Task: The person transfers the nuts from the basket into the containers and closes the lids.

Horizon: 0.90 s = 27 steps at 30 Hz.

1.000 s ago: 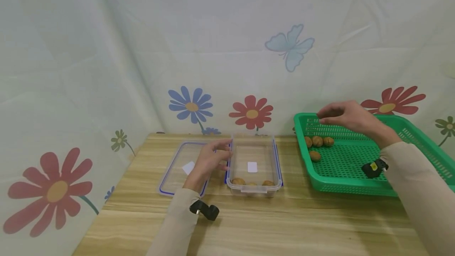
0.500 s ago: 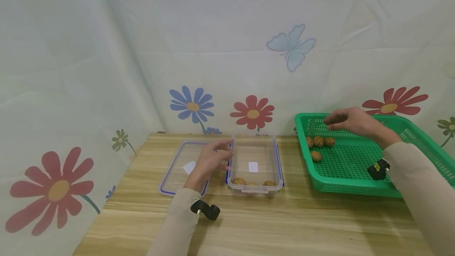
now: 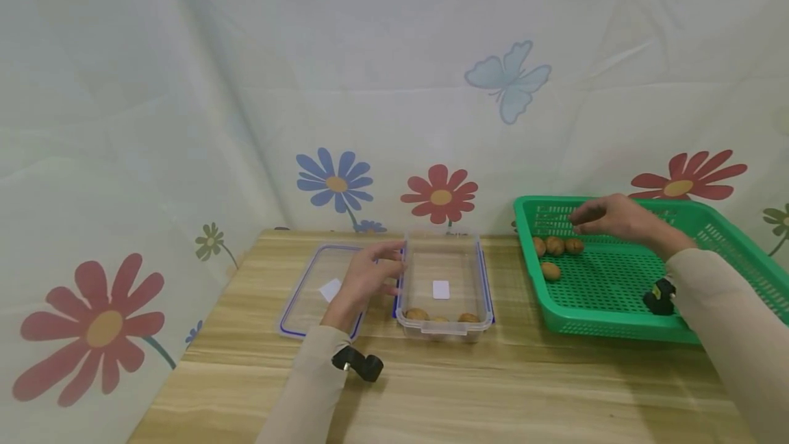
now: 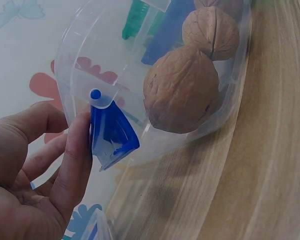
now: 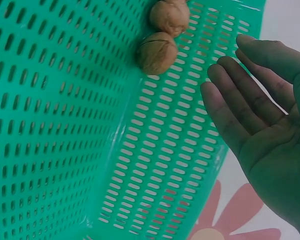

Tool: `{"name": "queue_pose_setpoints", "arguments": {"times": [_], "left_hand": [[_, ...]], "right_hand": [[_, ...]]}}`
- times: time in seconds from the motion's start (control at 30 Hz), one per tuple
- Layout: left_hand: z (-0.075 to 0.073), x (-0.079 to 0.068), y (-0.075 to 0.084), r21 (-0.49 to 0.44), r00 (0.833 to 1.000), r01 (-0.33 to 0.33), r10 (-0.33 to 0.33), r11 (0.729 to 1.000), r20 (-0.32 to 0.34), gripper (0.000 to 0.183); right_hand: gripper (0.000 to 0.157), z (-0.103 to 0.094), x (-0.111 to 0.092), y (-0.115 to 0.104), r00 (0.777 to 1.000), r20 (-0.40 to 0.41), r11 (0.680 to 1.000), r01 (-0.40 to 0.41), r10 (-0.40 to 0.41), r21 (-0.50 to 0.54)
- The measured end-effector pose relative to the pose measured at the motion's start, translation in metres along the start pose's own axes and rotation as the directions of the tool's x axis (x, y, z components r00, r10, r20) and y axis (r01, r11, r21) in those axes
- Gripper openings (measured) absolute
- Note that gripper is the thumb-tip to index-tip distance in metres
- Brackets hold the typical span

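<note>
My left hand (image 3: 368, 275) rests with relaxed fingers against the left side of a clear plastic box (image 3: 448, 327). In the left wrist view, a finger (image 4: 76, 160) touches the box's blue latch (image 4: 112, 131), which hangs unfastened. Walnuts (image 4: 181, 90) lie along the near end inside the box. Over the back of a green basket (image 3: 555, 318) hovers my right hand (image 3: 619, 217), holding nothing, its fingers loosely bent. Several walnuts (image 3: 555, 246) sit at the basket's left end. From the right wrist view, two walnuts (image 5: 157, 53) lie beyond the fingertips, apart from them.
Left of the box, a clear lid with a blue seal (image 3: 294, 301) lies flat on the wooden table (image 3: 468, 389), partly behind my left hand. A floral curtain (image 3: 382, 88) hangs right behind the table.
My right hand has sunk lower over the basket and shifted slightly right. My left hand keeps its place at the box; the head view has turned slightly left.
</note>
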State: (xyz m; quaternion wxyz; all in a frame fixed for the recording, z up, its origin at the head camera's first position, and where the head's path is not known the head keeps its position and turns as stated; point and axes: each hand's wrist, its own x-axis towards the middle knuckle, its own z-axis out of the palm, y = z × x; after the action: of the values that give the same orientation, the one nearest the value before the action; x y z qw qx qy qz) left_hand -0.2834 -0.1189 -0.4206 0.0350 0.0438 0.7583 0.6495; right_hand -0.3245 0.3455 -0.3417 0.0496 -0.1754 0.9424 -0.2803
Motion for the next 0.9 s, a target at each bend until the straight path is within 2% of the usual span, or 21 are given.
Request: {"name": "queue_pose_setpoints", "arguments": {"times": [0.5, 0.9], "left_hand": [[0.000, -0.002, 0.002, -0.001, 1.000, -0.004, 0.004, 1.000, 0.005, 0.050], [0.001, -0.003, 0.003, 0.011, 1.000, 0.005, -0.005, 1.000, -0.005, 0.050]], "right_hand": [[0.028, 0.010, 0.006, 0.017, 1.000, 0.022, 0.998, 0.014, -0.013, -0.057], [0.029, 0.013, 0.009, 0.018, 0.997, 0.072, 0.996, 0.034, -0.028, -0.083]]}}
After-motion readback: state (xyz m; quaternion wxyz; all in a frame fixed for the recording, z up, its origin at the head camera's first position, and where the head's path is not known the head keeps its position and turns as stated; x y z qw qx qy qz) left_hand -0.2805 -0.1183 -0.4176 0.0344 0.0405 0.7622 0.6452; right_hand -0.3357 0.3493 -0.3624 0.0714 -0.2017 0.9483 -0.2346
